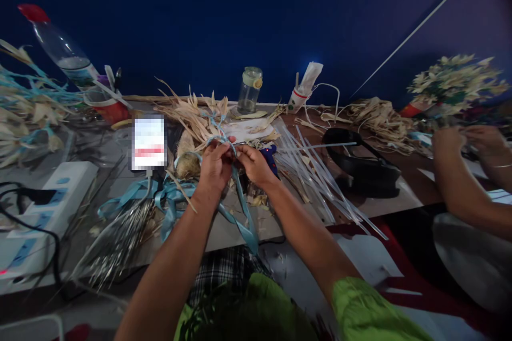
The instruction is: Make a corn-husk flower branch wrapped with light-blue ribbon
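Hands (233,155) pinch blue ribbon (245,213) together

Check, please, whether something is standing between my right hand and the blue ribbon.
Nothing visible: your right hand has its fingertips at the blue ribbon, close to the left hand. The clear tubes lie off to the right.

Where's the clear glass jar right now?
In the head view, the glass jar stands near the table's back edge, beyond the hands, left of the white-and-red cup.
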The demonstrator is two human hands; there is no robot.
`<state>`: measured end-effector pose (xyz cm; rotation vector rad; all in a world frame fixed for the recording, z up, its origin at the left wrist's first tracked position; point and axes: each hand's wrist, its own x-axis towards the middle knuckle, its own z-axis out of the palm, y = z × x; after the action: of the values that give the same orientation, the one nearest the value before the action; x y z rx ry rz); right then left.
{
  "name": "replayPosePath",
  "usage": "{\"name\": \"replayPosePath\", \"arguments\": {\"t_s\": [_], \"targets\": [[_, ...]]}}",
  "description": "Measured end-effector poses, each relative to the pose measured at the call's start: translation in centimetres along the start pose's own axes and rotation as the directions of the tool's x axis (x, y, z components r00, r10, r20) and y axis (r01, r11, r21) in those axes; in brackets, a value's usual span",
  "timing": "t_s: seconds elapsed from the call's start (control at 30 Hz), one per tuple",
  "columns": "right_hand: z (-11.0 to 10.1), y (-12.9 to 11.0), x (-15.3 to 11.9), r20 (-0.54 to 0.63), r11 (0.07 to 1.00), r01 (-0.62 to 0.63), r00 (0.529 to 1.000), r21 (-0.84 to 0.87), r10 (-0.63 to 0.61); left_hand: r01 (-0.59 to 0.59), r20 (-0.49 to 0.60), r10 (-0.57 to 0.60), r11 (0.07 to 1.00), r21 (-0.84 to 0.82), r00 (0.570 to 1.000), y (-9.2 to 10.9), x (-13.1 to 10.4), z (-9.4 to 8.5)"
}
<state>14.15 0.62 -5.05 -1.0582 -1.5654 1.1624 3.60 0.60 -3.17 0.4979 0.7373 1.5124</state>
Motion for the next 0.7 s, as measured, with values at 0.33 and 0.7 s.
{"name": "replayPosePath", "arguments": {"t_s": [0.33, 0.7], "targets": [[0.00, -0.28, -0.15, 0.008, 0.996, 0.045, 0.999, -0.082, -0.045, 0.095, -0.047, -0.097, 0.994, -0.058, 0.994, -0.20, 0.60, -0.42], [0.37, -0.21, 0.27, 0.006, 0.916, -0.124, 0.991, 0.382, 0.131, 0.059, 0.058, -0.054, 0.995, -0.082, 0.997, -0.22, 0.25, -0.23]]}}
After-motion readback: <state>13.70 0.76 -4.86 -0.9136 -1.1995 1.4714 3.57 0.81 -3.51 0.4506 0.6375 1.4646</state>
